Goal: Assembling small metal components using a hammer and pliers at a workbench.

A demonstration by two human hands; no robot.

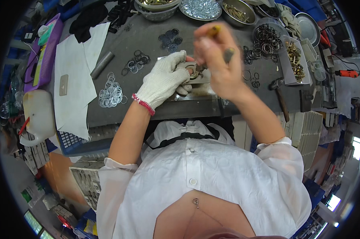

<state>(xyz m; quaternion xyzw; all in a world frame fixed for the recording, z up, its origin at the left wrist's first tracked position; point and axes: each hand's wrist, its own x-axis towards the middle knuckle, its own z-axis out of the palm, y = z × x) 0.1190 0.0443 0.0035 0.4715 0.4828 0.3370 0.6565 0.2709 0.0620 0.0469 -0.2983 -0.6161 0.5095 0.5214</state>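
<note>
My left hand (164, 77), in a white knit glove with a red cuff, is closed around a flat metal part (196, 75) with a round opening. The part rests over a shiny metal block (200, 94) at the bench's front edge. Just right of it and above, my bare right hand (219, 59) is smeared by motion. Its fingers are wrapped round a yellow-handled tool (214, 31), whose exact kind is blurred; a dark end pokes out beside the fingers. The fingertips of the right hand lie close to the metal part, and I cannot tell whether they touch.
Silver rings (111, 93) and dark rings (136, 62) lie in piles left of my hands. A metal cylinder (102, 65) is near white sheets (70, 79). Right are a hammer (281, 97), a white box (294, 63) of brass pieces and black rings (267, 40). Bowls (239, 14) stand behind.
</note>
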